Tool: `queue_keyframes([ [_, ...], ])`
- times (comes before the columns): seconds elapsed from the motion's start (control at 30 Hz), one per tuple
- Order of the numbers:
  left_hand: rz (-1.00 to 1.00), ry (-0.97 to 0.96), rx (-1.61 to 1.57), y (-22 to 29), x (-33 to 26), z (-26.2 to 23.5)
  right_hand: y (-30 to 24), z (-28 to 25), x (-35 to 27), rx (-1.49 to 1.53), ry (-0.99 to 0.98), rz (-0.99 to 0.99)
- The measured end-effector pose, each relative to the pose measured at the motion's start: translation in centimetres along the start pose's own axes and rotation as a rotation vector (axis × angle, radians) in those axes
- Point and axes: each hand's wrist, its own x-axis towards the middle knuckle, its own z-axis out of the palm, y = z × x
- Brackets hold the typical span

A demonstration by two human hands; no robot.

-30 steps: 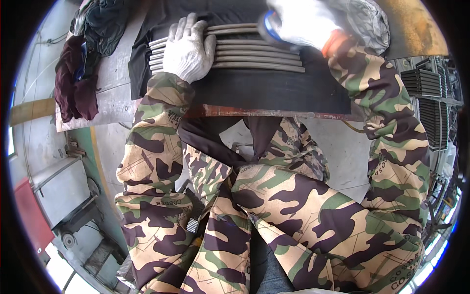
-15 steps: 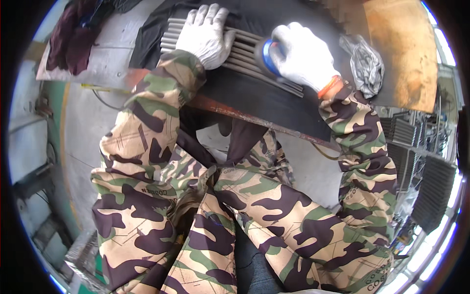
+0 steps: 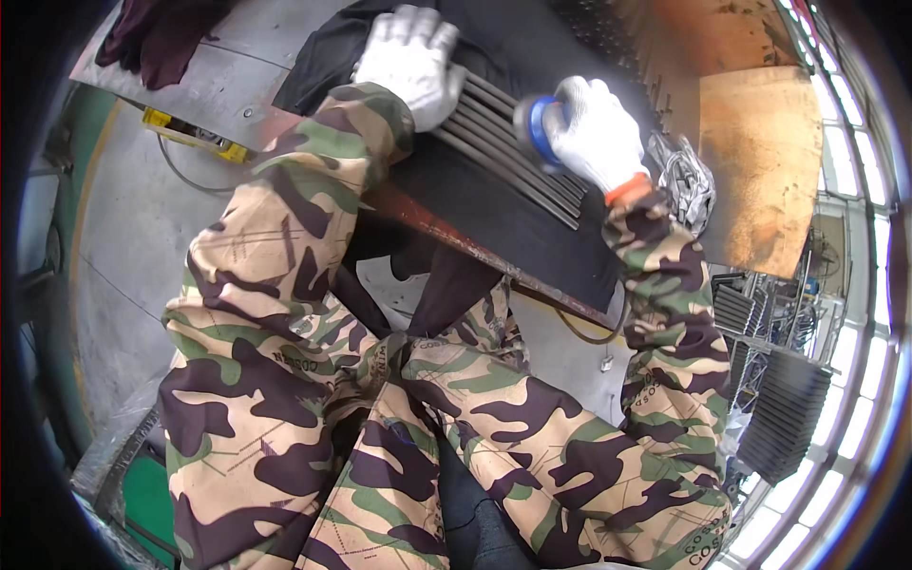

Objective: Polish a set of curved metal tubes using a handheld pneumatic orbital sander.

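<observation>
Metal rods (image 3: 503,157), side by side in a slanting row on black cloth (image 3: 446,190), upper middle of the view. Left hand (image 3: 408,68), white-gloved, laid over the rods' left end, fingers stretched out, gripping nothing visible. Right hand (image 3: 597,133), also gloved, fingers curled around a blue-rimmed round object (image 3: 543,130) over the row's right half; contact or hovering, impossible to tell. Apparently mid-work: row laid out, object in hand. Rod surfaces too small to judge, so share done and share left unclear. Just right of the right wrist, crumpled grey bundle (image 3: 686,180).
</observation>
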Motion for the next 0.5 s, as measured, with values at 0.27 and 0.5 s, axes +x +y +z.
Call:
queue_keyframes([
  [0.27, -0.156, -0.140, -0.086, 0.1, -0.2, -1.8, -0.5, -0.1, 1.8, 0.010, 0.018, -0.033],
  [0.5, -0.207, -0.211, -0.094, 0.2, 1.2, -2.5, -2.1, -1.1, 2.6, 0.040, -0.027, -0.032],
])
